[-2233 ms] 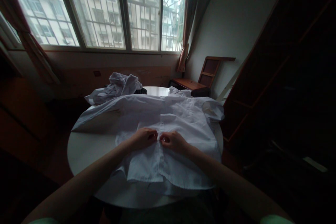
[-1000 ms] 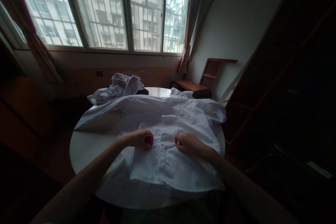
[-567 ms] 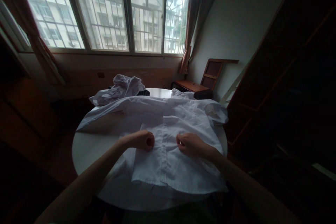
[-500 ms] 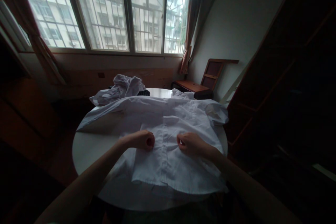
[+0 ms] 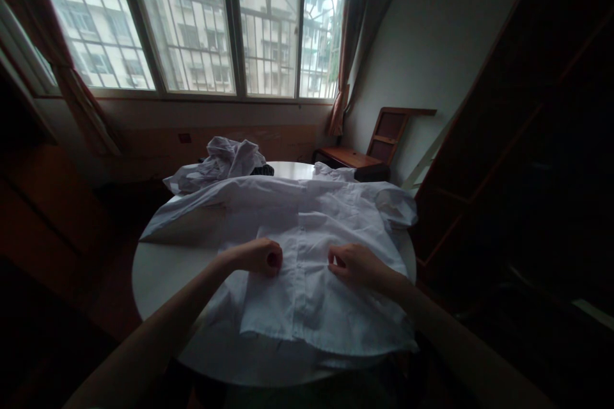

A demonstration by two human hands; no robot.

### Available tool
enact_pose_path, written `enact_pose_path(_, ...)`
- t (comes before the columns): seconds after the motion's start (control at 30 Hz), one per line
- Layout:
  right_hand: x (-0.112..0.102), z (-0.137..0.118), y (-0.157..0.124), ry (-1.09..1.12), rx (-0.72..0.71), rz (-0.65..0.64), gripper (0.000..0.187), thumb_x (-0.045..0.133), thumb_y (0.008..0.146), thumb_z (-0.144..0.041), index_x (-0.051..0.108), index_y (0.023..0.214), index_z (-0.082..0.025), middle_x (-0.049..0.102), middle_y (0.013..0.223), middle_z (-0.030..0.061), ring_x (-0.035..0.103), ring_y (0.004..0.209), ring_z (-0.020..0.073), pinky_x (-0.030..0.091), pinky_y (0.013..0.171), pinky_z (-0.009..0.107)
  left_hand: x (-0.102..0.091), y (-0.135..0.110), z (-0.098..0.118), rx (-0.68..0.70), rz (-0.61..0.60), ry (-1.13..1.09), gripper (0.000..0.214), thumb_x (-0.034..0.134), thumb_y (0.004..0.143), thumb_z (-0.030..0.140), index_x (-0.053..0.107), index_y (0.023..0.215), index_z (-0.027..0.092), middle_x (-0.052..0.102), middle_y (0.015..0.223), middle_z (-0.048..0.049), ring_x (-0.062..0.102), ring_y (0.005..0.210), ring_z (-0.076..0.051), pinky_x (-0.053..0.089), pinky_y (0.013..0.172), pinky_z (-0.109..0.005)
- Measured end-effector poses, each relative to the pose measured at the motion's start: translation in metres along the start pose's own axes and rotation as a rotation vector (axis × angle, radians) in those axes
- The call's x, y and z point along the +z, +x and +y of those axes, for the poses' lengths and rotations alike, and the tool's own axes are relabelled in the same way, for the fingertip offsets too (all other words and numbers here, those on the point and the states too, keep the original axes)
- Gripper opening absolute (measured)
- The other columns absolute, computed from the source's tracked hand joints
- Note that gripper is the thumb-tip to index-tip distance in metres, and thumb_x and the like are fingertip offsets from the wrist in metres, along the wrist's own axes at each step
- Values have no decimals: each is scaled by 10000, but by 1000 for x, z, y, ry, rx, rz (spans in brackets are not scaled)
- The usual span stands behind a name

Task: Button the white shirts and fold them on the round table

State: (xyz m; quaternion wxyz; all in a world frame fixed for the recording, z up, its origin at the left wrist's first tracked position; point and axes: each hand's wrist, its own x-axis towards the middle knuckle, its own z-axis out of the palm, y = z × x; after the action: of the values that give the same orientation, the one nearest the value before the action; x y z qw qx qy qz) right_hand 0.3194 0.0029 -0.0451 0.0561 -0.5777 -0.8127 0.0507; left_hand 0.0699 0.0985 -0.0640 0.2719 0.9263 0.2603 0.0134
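Observation:
A white button-front shirt [image 5: 307, 307] lies spread over a round white table [image 5: 151, 268], its placket running down between my hands. My left hand [image 5: 263, 257] is closed on the cloth just left of the placket. To the right of the placket, my right hand [image 5: 357, 264] pinches the fabric between thumb and fingers. One sleeve stretches out toward the table's left edge, and the other lies bunched at the right. The hem sits close to the near edge of the table.
A crumpled heap of pale clothes [image 5: 230, 160] lies at the table's back left. Another small white cloth [image 5: 334, 172] rests at the back right. Beyond it stands a wooden chair [image 5: 384, 134] by the wall. Barred windows [image 5: 192, 25] fill the far side.
My right hand has shifted slightly to the right, and the cloth near the placket has moved a little. My left hand stays in place.

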Motion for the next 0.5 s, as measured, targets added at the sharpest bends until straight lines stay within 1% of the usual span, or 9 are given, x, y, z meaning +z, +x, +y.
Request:
enact_pose_path(0.1,-3,5,-14,63,-28,-63,232,538,760,-390,607,819,-176,600,658,12,520,590,121,288,546,220,0,1,1,-8,-10,-5,149,537,582,122,629,699,118,565,664,-3,451,567,-72,339,529,-183)
enact_pose_path(0.17,-3,6,-22,70,-37,-78,251,554,743,-415,602,805,-177,595,650,8,515,586,120,283,542,220,0,1,2,-16,-8,-3,147,540,579,120,629,696,120,565,661,-1,451,566,-70,337,526,-179)
enact_pose_path(0.27,0,5,-29,57,-39,-78,185,559,738,-352,595,791,-179,596,650,4,511,587,116,272,539,216,0,1,2,-22,-11,-4,147,544,581,120,630,699,121,568,665,-1,457,565,-69,336,521,-176)
enact_pose_path(0.37,2,3,-30,52,-43,-92,116,521,753,-268,594,775,-180,601,656,6,506,587,111,262,535,213,-1,1,3,-15,-12,-5,142,548,587,121,629,704,121,567,665,0,455,564,-68,338,523,-176)
enact_pose_path(0.5,-3,2,-29,65,-74,-106,115,499,763,-243,595,771,-179,605,668,11,503,596,111,259,535,212,-2,-1,4,-17,-12,-2,148,547,589,120,628,714,114,564,666,-2,457,567,-73,337,523,-182)
